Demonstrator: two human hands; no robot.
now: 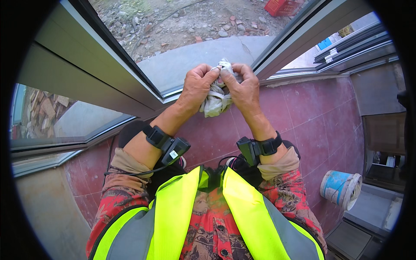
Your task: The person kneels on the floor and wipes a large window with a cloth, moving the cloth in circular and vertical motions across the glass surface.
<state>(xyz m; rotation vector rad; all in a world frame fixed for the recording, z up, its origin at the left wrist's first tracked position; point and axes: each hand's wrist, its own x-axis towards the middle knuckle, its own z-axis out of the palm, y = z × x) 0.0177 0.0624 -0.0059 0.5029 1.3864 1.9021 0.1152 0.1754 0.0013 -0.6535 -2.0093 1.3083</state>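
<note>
A crumpled white plastic bag or thin cloth point(216, 102) hangs between my two hands, its lower end bunched and twisted. My left hand point(197, 84) pinches its upper part between thumb and fingers. From the other side my right hand point(244, 85) grips the same upper part, the two thumbs almost meeting. Whether anything is wrapped inside, I cannot tell. Both hands are in front of a window or door frame point(169, 97), above the red tiled floor point(279, 107).
A white and blue plastic bucket point(339, 189) stands on the tiles at the right, with something in it. Grey metal-framed panes point(107, 65) rise ahead and to the left. Outside are rubble point(208, 24), a red box point(282, 7) and stacked bricks point(45, 109).
</note>
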